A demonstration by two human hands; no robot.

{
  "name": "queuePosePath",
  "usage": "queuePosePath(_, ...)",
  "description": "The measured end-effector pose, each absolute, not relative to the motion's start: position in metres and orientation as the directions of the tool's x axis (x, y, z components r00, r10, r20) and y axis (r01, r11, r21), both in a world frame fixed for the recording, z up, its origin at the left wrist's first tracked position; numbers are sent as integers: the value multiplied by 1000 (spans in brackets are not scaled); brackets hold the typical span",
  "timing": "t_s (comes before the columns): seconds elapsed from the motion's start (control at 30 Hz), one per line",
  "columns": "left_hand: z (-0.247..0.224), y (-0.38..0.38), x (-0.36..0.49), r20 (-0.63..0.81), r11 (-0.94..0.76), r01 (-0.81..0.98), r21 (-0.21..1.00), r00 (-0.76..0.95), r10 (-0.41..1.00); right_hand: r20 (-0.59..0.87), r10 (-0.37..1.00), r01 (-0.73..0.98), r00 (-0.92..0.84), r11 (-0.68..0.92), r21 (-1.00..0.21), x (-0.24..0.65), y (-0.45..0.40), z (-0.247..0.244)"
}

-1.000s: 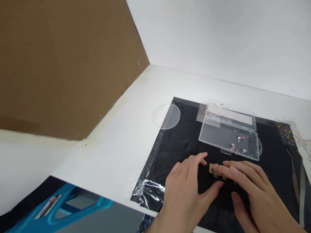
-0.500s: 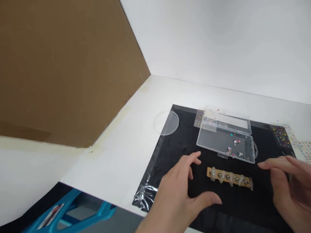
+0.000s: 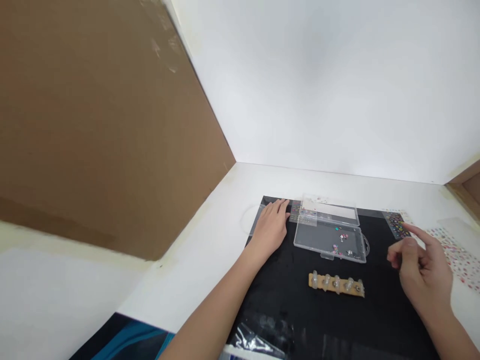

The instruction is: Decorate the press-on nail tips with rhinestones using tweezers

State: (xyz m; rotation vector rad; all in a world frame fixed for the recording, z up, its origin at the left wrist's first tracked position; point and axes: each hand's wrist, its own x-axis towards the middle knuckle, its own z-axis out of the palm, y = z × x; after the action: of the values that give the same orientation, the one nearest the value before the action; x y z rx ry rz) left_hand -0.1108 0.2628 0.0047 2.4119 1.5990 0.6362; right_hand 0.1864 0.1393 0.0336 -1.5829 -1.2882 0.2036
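My left hand [image 3: 270,226] rests flat at the far edge of the black mat [image 3: 300,305], fingers apart, holding nothing, next to a clear round lid [image 3: 250,220]. A tan wooden strip [image 3: 336,284] lies on the mat, with several clear nail-like tips mounted along it. Neither hand touches it. My right hand [image 3: 420,262] hangs above the mat's right side, fingers apart and empty, close to a dark sticker sheet [image 3: 396,225]. Between my hands stands an open clear plastic box [image 3: 329,242] holding small colourful charms.
A second printed sheet [image 3: 455,257] lies on the white table [image 3: 195,265] right of the mat. A brown cardboard panel [image 3: 97,120] stands at the left, and a white wall [image 3: 318,85] stands behind. Crumpled clear plastic [image 3: 258,340] lies at the mat's near edge.
Both hands have moved away from the wooden strip, the left toward the mat's far edge and the right toward the dark sticker sheet. The view has tilted upward, so the mat sits lower.
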Motion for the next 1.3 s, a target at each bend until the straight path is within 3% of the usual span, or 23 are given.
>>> queuePosePath(0.2,4,261,-106,268,-385,782,491,285,920,561,783,632,268,296,-716,188,150,29)
queuePosePath(0.43,17,259,-99,287,-335,592,733,179,941,590,772,652,234,326,-685,196,156,17)
queuePosePath(0.57,26,247,-88,291,-324,372,870,145,946,598,775,663,206,339,-668,195,156,14)
queuePosePath(0.67,30,233,-77,229,-233,6,973,152,961,604,780,671,162,362,-647,192,152,16)
queuePosePath(0.73,32,223,-71,167,-136,-169,976,187,968,607,787,669,109,394,-631,189,148,18)
queuePosePath(0.83,34,208,-64,72,15,-275,961,304,950,609,793,633,-8,475,-611,184,140,19)
queuePosePath(0.97,39,191,-61,-29,207,-293,933,514,857,591,806,554,30,479,-681,177,135,16)
queuePosePath(1.1,42,183,-60,-70,277,-254,927,607,792,551,822,477,144,430,-767,169,136,14)
queuePosePath(1.2,44,184,-62,-48,221,-210,952,613,789,525,834,437,168,414,-798,165,138,17)
queuePosePath(1.3,43,193,-69,68,-43,-59,997,557,828,500,842,399,200,396,-827,164,140,20)
